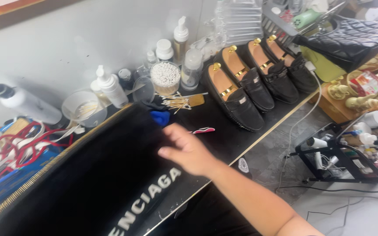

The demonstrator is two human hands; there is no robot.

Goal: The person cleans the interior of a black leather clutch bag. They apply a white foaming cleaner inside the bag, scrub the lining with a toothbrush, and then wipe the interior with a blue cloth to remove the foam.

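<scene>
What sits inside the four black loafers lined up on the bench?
Each of the black loafers holds a wooden shoe tree with a gold knob at the heel. The wood fills the openings; the front of each tree and the insoles are covered by the uppers.

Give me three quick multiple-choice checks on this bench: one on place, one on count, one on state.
1. Where does the right hand rest?
A. on the big black bag
B. on a loafer
C. on the cart

2. How many black loafers stand in the row?
A. two
B. four
C. six

3. What fills the loafers?
A. nothing
B. crumpled paper
C. wooden shoe trees

Answers: 1 A, the fingers lie on the black fabric. 2 B, four sit side by side on the bench. 3 C, tan wooden forms with gold knobs show in each opening.
</scene>
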